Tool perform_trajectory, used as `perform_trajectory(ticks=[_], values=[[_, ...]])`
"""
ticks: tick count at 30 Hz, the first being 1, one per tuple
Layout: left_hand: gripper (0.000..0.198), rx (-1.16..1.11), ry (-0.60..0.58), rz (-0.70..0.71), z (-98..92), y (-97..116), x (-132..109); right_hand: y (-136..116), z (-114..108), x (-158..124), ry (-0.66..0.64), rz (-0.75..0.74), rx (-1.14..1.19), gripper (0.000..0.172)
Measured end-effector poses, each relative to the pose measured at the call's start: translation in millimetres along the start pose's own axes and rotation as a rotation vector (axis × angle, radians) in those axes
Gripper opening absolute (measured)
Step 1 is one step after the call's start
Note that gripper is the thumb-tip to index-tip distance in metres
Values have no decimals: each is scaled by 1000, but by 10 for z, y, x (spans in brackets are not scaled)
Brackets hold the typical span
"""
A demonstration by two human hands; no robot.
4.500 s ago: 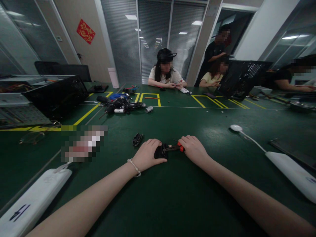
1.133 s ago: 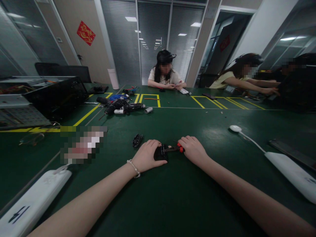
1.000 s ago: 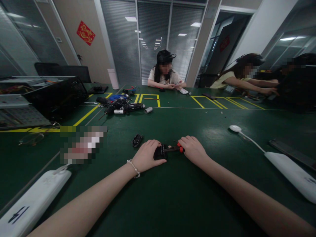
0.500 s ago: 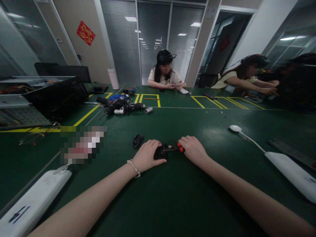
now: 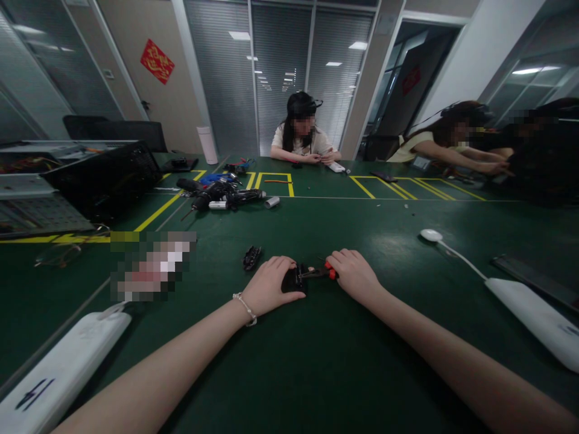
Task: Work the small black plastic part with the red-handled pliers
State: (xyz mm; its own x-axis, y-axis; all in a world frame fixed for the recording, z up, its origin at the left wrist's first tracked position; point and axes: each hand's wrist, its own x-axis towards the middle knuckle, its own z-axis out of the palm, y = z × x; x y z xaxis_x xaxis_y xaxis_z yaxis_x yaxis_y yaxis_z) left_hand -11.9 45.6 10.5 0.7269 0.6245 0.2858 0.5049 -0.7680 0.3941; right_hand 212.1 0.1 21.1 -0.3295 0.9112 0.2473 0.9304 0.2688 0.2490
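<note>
On the green table, my left hand (image 5: pixel 270 282) grips a small black part (image 5: pixel 296 278) between its fingers and thumb, with a bracelet at that wrist. My right hand (image 5: pixel 355 271) is closed round the red handles of a pair of pliers (image 5: pixel 320 273). The metal jaws point left and reach the black part; whether they pinch anything on it is too small to tell. Another black piece (image 5: pixel 251 257) lies by itself just beyond my left hand.
Black tools (image 5: pixel 215 194) lie at the back left near an open computer case (image 5: pixel 99 181). White power strips (image 5: pixel 67 374) (image 5: pixel 529 316) flank my forearms. Glasses (image 5: pixel 58 254) rest at the left. A person (image 5: pixel 304 135) sits opposite, with others at the right.
</note>
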Motion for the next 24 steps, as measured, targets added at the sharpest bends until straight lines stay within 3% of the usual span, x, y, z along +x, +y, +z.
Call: perform_trajectory(ticks=[24], values=[[54, 16, 7, 3, 4, -2, 3, 10, 17, -8, 17, -1, 5, 29]])
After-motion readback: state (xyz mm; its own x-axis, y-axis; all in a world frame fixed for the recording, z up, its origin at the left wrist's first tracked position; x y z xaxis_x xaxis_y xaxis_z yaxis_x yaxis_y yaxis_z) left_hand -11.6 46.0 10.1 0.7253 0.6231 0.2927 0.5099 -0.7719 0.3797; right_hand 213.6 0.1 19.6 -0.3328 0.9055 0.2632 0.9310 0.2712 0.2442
